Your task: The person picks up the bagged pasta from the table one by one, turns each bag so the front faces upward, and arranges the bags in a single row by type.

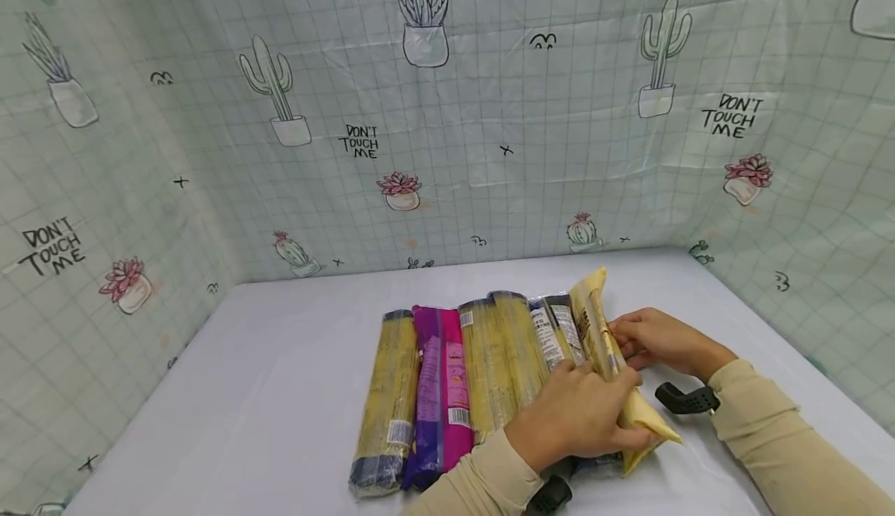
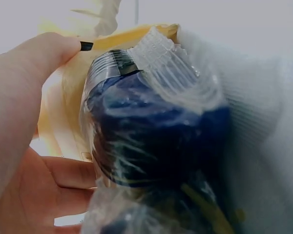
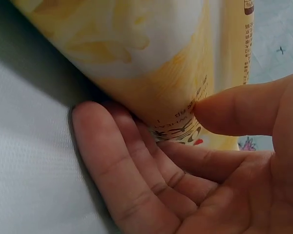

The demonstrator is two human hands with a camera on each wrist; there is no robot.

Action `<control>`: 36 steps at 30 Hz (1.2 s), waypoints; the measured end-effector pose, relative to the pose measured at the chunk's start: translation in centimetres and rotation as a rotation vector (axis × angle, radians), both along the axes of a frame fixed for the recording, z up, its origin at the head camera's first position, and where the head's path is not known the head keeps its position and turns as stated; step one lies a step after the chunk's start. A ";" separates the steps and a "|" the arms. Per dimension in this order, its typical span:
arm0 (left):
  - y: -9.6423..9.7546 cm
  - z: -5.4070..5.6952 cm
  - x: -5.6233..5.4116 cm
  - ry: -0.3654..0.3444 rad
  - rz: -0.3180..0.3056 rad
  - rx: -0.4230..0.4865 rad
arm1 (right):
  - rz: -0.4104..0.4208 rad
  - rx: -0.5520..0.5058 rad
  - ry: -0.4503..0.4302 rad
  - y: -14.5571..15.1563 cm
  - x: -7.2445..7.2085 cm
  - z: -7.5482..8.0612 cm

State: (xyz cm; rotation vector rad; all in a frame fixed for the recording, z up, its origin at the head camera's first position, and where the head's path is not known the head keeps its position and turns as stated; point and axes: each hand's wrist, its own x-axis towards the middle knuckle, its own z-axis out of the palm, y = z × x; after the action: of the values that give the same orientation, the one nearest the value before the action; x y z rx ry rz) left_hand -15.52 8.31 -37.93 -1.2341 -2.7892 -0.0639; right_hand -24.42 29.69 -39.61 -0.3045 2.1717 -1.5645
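A yellow noodle packet (image 1: 594, 322) stands tilted on its long edge at the right end of a row of packs. My left hand (image 1: 576, 411) grips its near part, the thumb on the right face and the fingers on the left. My right hand (image 1: 660, 341) holds its right side farther back; in the right wrist view the thumb (image 3: 239, 109) presses the printed film and the fingers (image 3: 107, 151) curl beneath. Right beside the packet lies a clear-wrapped noodle pack (image 1: 552, 329), its dark blue end (image 2: 151, 122) close to my left hand in the left wrist view.
Leftward in the row lie two clear-wrapped yellow noodle packs (image 1: 489, 368), a pink and purple packet (image 1: 440, 392) and another clear-wrapped pack (image 1: 388, 384). They lie on a white table (image 1: 280, 392). Patterned cloth (image 1: 475, 127) hangs behind and at both sides.
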 end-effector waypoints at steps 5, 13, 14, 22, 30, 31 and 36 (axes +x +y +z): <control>-0.1 0.1 -0.1 -0.005 -0.014 0.021 | -0.014 -0.005 -0.022 -0.3 0.0 0.3; -0.3 0.1 -0.5 -0.075 -0.013 0.115 | -0.056 -0.028 -0.061 -0.1 -0.3 -0.1; -0.4 0.1 -0.5 -0.092 -0.013 0.131 | -0.059 -0.031 -0.066 -0.1 -0.3 -0.1; -0.8 0.5 -0.8 -0.174 0.024 0.245 | -0.079 -0.047 -0.063 -0.2 -0.1 -0.1; -0.8 0.5 -1.2 -0.175 0.014 0.226 | -0.108 -0.047 -0.069 -0.2 -0.2 0.0; -0.8 0.5 -1.2 -0.181 0.020 0.232 | -0.108 -0.055 -0.070 -0.2 -0.3 -0.1; -1.1 0.6 -1.1 -0.285 0.051 0.349 | -0.131 -0.104 -0.103 -0.2 -0.5 -0.2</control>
State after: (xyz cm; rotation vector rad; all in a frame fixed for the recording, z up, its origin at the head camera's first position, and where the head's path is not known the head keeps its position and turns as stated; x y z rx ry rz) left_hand -16.58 7.17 -37.33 -1.1406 -2.8629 -0.7431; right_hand -24.93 29.44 -39.78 -0.1128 2.0720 -1.7290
